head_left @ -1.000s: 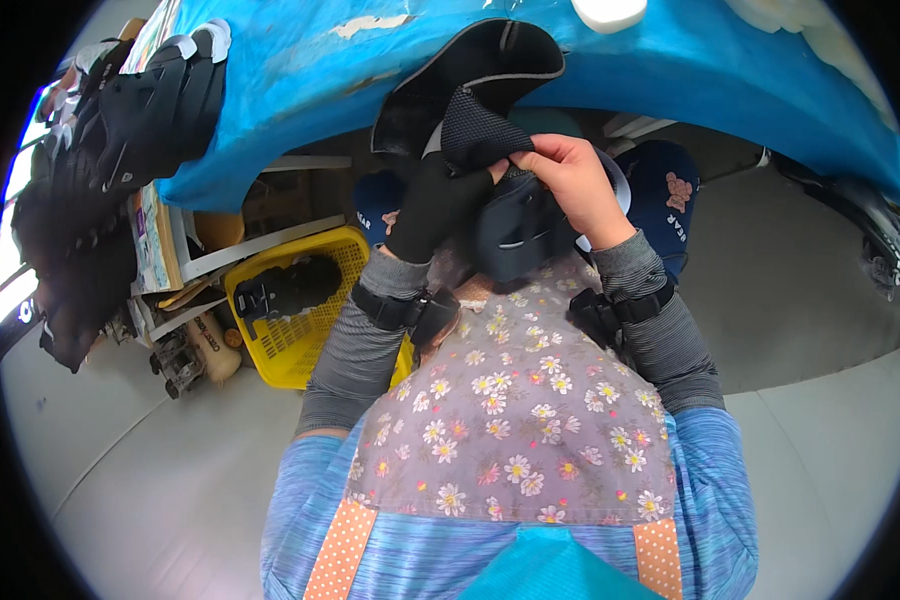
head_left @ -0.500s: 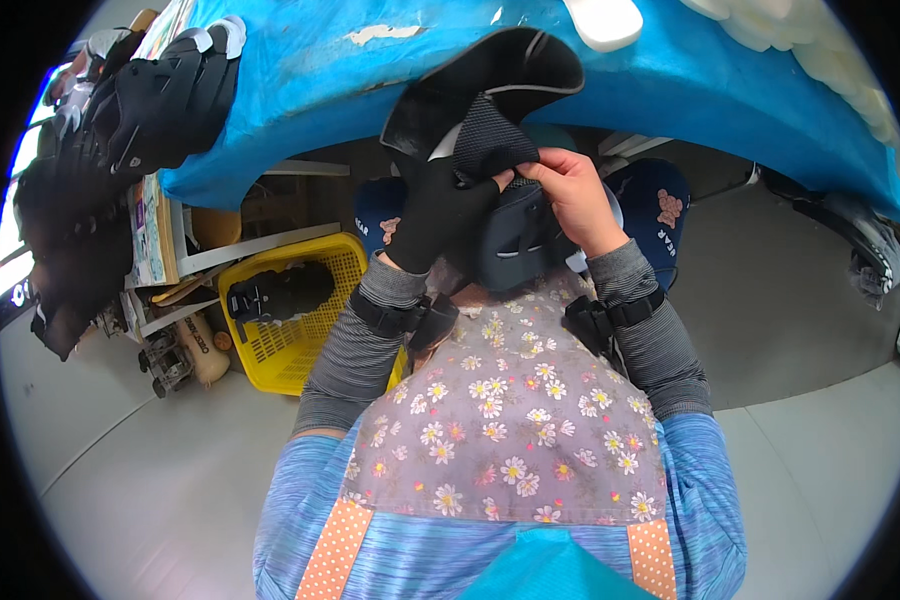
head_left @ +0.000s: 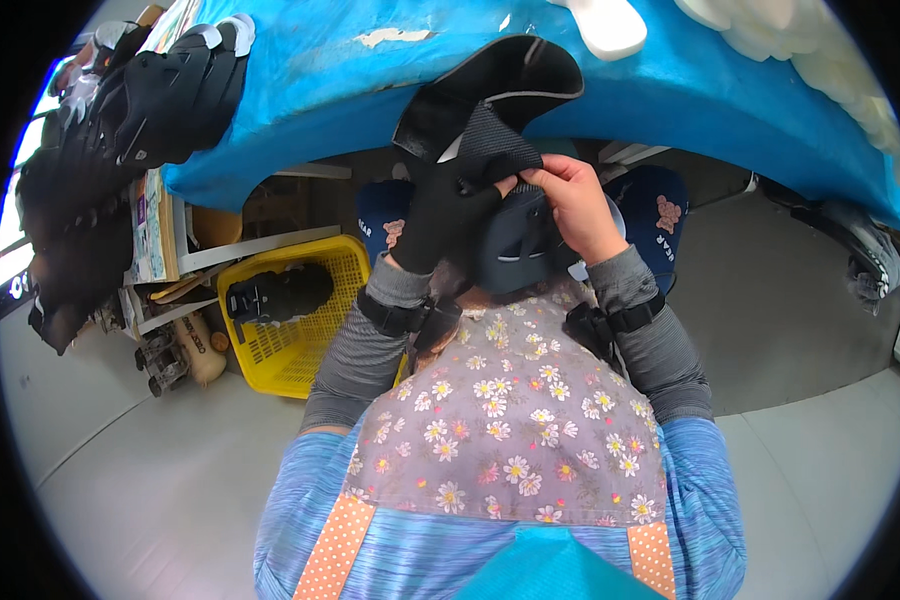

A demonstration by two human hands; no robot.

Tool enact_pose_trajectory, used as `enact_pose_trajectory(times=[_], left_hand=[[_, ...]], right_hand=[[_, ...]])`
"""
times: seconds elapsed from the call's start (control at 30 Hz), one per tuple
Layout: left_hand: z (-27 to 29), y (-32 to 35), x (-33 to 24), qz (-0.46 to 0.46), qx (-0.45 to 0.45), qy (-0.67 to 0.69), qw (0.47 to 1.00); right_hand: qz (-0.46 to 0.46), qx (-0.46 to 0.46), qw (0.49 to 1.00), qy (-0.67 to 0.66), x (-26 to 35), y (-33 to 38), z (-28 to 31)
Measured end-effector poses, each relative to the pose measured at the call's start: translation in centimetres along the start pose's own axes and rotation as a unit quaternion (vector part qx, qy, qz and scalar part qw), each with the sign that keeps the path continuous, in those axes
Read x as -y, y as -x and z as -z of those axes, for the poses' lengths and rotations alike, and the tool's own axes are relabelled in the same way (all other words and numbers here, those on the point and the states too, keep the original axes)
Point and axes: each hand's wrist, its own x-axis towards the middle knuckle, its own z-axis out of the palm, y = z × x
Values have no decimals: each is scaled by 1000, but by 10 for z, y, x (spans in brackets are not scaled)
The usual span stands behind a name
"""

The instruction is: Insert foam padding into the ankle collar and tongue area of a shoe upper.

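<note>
A black shoe upper [head_left: 515, 75], with a smooth flared part and a ribbed fabric flap [head_left: 498, 145], is held up over my lap by the table's edge. My left hand [head_left: 445, 215], in a black glove with the thumb tip bare, grips it from the left. Bare, my right hand [head_left: 575, 205] pinches the flap's lower corner between thumb and fingers, close to the left thumb. Below the fingers, a dark rounded part with pale slits [head_left: 515, 250] rests against my apron. The glove hides some of the upper, and black on black blurs its outline.
A blue-covered table [head_left: 300, 60] curves across the front, bearing a white sole-shaped piece [head_left: 610, 25] and several pale pieces [head_left: 770, 30] at right. Black shoe uppers [head_left: 170, 100] are piled at left. Beside my left arm, a yellow basket [head_left: 355, 265] holds black items [head_left: 280, 293].
The shoe upper's flared part has tilted slightly, and its left edge has shifted right. Both hands keep their hold, with the right hand still pinching the flap's corner.
</note>
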Motion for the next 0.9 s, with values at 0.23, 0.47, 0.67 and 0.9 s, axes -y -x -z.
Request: enact_pose_trajectory(times=[0.23, 0.47, 0.67, 0.9], left_hand=[[-2, 2, 16, 7, -24, 80, 996], [-9, -7, 11, -31, -48, 98, 994], [-1, -6, 32, -8, 10, 97, 995], [3, -8, 28, 8, -4, 77, 997]], right_hand=[[19, 6, 998, 54, 10, 2, -9], [1, 22, 999, 48, 6, -7, -5], [-21, -9, 999, 39, 3, -3, -7], [-20, -52, 996, 73, 9, -3, -16]])
